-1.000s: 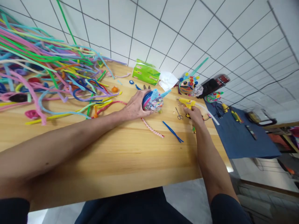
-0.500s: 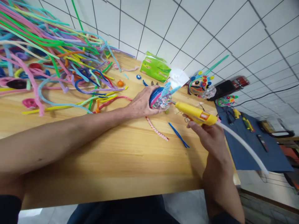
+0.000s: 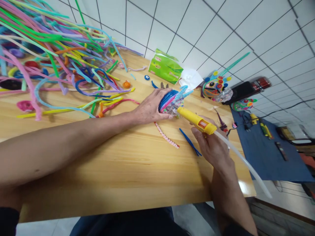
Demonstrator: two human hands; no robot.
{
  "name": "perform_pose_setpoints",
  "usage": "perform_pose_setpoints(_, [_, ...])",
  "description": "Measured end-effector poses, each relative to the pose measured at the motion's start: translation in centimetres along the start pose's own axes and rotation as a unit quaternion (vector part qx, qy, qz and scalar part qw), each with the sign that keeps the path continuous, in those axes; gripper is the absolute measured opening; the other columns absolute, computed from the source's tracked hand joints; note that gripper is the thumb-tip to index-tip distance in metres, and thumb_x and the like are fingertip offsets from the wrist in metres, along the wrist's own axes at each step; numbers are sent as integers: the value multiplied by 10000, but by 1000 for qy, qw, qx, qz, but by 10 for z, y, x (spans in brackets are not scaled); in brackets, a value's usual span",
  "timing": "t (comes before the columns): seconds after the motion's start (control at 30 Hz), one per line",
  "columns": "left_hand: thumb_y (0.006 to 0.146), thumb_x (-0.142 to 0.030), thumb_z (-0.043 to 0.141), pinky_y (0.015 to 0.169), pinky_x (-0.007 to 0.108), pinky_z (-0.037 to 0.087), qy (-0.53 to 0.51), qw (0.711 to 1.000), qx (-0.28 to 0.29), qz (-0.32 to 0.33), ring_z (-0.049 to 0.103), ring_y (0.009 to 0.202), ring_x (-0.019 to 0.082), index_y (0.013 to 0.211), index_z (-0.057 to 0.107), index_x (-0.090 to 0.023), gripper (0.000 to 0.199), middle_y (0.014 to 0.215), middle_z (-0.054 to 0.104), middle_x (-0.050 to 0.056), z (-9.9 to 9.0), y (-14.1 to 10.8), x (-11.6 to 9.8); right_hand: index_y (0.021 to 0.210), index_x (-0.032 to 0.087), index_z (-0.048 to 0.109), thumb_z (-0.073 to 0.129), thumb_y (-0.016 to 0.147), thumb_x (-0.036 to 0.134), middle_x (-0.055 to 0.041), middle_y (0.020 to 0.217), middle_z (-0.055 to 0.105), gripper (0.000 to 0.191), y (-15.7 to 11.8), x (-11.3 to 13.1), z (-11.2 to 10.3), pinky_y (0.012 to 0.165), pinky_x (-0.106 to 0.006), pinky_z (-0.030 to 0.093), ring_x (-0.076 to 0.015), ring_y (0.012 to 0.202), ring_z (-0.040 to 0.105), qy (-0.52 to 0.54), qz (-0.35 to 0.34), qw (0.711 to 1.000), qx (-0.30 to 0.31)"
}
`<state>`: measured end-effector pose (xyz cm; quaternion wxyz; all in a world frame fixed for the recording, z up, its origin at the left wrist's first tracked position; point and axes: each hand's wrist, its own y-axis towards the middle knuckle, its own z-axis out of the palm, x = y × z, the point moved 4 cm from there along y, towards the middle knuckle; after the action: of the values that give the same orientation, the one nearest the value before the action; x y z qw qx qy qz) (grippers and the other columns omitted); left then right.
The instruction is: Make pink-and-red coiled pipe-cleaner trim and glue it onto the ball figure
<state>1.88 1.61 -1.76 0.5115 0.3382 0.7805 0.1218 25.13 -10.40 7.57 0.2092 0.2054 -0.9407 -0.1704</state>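
Note:
My left hand is wrapped round a small craft figure, clear at one end and wound with blue and pink pipe cleaners, with light-blue pieces sticking up from it. In my right hand is a yellow glue gun, a long white glue stick trailing from its back. The gun's nozzle is at the clear side of the figure; whether it touches, I cannot tell. On the table below lie a pink braided strip and a folded dark-blue pipe cleaner.
Many coloured pipe cleaners heap at the left. Behind the figure stands a green tissue pack. Decorated figures sit at the back right, beside a dark-blue mat with tools. An orange button lies left of centre.
My right hand has brought the glue gun leftward and closer over the figure, its rear end now lower. The left hand still holds the figure in nearly the same place.

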Motion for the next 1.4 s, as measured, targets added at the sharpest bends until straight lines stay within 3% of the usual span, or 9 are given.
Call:
perform_pose_setpoints(0.2, [792, -552, 937, 1304, 565, 446, -26, 1000, -11, -3, 545, 1503, 399, 1603, 496, -240, 974, 1603, 581, 161, -2, 0, 1, 1162, 300, 806, 688, 1044, 418, -70, 1154, 845, 204, -2, -21, -7, 962, -531, 665, -303, 1045, 801, 113, 90, 989, -31])
perform_pose_setpoints(0.3, [795, -550, 923, 1292, 554, 467, -45, 999, -5, 2, 559, 1497, 392, 1604, 472, -232, 979, 1596, 574, 175, -1, -1, 4, 1141, 297, 822, 712, 1025, 430, -61, 1108, 848, 208, -1, -31, -9, 951, -539, 656, -303, 1013, 794, 118, 114, 986, -36])
perform_pose_setpoints(0.43, [788, -511, 928, 1289, 553, 477, -48, 999, 3, 2, 584, 1488, 395, 1622, 426, -219, 1016, 1608, 566, 197, 2, -2, 6, 1136, 273, 813, 712, 1021, 448, -67, 1088, 840, 233, 1, -37, -7, 862, -497, 658, -285, 938, 770, 131, 131, 982, -26])
perform_pose_setpoints(0.57, [669, -568, 1014, 1300, 605, 458, -23, 999, -9, -31, 590, 1480, 430, 1580, 471, -253, 1107, 1588, 599, 181, -1, -2, 7, 1122, 269, 813, 688, 1036, 437, -56, 1050, 821, 226, 2, -38, -7, 791, -437, 631, -257, 906, 743, 154, 126, 980, -17])
perform_pose_setpoints(0.73, [762, -578, 960, 1285, 553, 499, -61, 997, -2, -48, 621, 1458, 382, 1566, 463, -241, 1004, 1570, 600, 183, -4, -4, 6, 1080, 251, 802, 710, 1003, 441, -46, 1028, 809, 224, 4, -44, -6, 694, -374, 598, -201, 783, 693, 196, 153, 969, -9])
perform_pose_setpoints(0.87, [809, -567, 932, 1279, 547, 510, -81, 996, 26, -38, 614, 1470, 367, 1602, 413, -263, 995, 1578, 588, 183, -3, -4, 8, 1062, 237, 785, 718, 989, 479, -50, 993, 803, 262, 8, -45, -6, 682, -356, 591, -186, 741, 672, 215, 160, 963, -9])
perform_pose_setpoints(1.0, [804, -580, 926, 1332, 603, 438, -40, 999, 29, 20, 509, 1558, 409, 1650, 409, -277, 1037, 1657, 509, 190, -6, -2, 10, 1035, 227, 787, 679, 1012, 507, -71, 960, 787, 300, 10, -42, -5, 709, -389, 584, -240, 814, 693, 169, 144, 975, 2])
perform_pose_setpoints(1.1, [805, -555, 925, 1315, 644, 443, -14, 998, 23, 57, 524, 1517, 418, 1636, 448, -299, 992, 1594, 555, 172, -8, -1, 10, 1044, 232, 780, 660, 1024, 517, -87, 1001, 788, 310, 8, -41, -3, 778, -436, 595, -281, 892, 715, 144, 128, 981, 3])
perform_pose_setpoints(1.4, [819, -525, 921, 1241, 582, 539, -25, 999, 27, 31, 615, 1428, 392, 1642, 377, -250, 1023, 1561, 566, 194, -5, -7, 11, 1045, 231, 747, 606, 1047, 502, -85, 965, 783, 305, 12, -33, 4, 826, -469, 585, -300, 899, 739, 143, 113, 983, 16])
